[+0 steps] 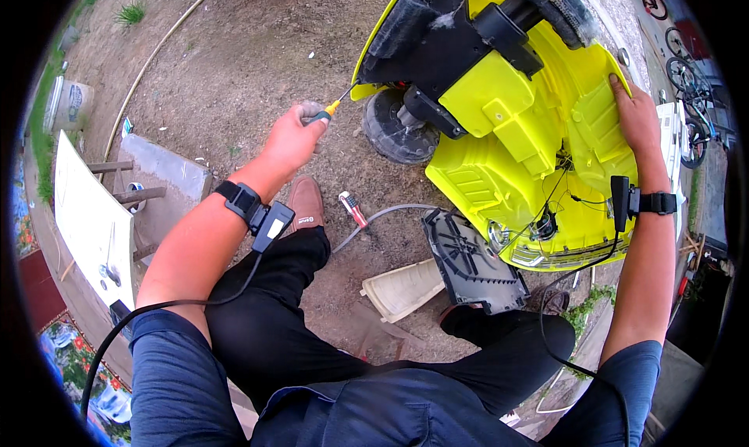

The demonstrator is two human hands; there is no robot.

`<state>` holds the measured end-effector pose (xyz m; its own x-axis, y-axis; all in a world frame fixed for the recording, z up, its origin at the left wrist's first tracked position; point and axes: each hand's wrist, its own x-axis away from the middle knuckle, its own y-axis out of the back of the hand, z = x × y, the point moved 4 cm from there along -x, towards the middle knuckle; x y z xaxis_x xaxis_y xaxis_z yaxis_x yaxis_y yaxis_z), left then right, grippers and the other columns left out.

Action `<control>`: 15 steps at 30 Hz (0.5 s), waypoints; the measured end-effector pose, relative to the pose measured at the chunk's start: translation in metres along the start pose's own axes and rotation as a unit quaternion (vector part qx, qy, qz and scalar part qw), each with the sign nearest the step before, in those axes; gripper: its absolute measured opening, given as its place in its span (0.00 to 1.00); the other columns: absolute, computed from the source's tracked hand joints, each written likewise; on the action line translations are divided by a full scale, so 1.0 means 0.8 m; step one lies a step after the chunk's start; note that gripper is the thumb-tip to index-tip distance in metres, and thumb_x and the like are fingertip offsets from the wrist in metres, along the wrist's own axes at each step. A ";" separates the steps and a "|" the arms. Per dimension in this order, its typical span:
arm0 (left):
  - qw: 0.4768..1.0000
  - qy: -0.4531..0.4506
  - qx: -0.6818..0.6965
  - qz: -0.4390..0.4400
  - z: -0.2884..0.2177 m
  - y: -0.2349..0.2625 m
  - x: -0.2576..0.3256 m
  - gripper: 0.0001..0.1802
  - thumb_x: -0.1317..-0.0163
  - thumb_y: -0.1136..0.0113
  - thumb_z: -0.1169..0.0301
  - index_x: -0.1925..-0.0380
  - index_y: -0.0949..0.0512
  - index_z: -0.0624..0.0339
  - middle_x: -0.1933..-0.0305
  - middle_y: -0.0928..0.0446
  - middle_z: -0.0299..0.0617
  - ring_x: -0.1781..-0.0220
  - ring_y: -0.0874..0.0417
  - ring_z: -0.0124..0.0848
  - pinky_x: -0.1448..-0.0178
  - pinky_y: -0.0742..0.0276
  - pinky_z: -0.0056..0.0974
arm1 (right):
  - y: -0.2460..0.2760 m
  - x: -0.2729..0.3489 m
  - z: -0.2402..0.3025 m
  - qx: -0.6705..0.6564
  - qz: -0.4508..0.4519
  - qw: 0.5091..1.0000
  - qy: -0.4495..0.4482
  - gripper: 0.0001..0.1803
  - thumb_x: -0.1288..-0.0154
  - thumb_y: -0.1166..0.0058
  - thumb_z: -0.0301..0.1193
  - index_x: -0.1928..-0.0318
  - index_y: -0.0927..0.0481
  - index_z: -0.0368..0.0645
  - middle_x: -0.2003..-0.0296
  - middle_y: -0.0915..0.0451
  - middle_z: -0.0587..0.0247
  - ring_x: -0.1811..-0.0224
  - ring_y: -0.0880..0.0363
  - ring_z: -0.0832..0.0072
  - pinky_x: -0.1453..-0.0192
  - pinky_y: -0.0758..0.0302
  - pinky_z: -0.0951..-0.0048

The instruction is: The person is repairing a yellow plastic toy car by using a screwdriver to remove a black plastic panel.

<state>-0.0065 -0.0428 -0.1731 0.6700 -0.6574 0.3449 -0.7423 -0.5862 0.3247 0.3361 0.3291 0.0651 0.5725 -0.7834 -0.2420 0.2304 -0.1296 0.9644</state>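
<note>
My left hand is closed round the yellow and dark teal handle of a screwdriver. Its shaft points up and right, its tip at or close to the left edge of an upturned yellow plastic toy car body; contact cannot be made out. My right hand grips the rim of that body on the far right, fingers partly hidden behind it. A black wheel sits just right of the screwdriver. Loose wires and a round black part show inside the shell.
Below the body lie a black ribbed plastic panel and a beige plastic piece. A red and white object rests on the dirt by my shoe. A white-topped table stands left, a bucket beyond it. Bicycles are at far right.
</note>
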 end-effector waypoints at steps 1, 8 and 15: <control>0.997 0.040 0.057 0.014 -0.007 -0.001 0.004 0.16 0.33 0.42 0.64 0.51 0.24 0.62 0.67 0.23 0.39 0.73 0.23 0.26 0.76 0.30 0.31 | 0.000 0.000 -0.001 0.005 -0.002 1.000 0.002 0.30 0.28 0.54 0.53 0.46 0.21 0.39 0.61 0.18 0.41 0.56 0.19 0.51 0.48 0.26 0.62; 0.978 0.109 0.160 0.072 -0.018 0.018 -0.007 0.15 0.32 0.43 0.63 0.52 0.24 0.63 0.68 0.24 0.36 0.73 0.23 0.24 0.78 0.31 0.29 | 0.000 -0.003 -0.004 0.019 0.001 1.000 0.004 0.30 0.28 0.55 0.54 0.48 0.21 0.37 0.63 0.18 0.39 0.58 0.19 0.49 0.50 0.27 0.61; 0.859 -0.258 -0.440 -0.047 -0.063 0.020 -0.003 0.12 0.42 0.40 0.68 0.59 0.23 0.61 0.63 0.23 0.50 0.65 0.16 0.44 0.67 0.18 0.44 | 0.000 0.000 -0.002 -0.005 -0.014 1.000 0.017 0.30 0.28 0.55 0.53 0.50 0.20 0.36 0.66 0.19 0.40 0.62 0.19 0.50 0.53 0.27 0.60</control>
<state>-0.0193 -0.0266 -0.1244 0.4630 -0.8825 -0.0820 -0.2367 -0.2123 0.9481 0.3376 0.3299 0.0649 0.5931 -0.7579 -0.2717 0.2534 -0.1446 0.9565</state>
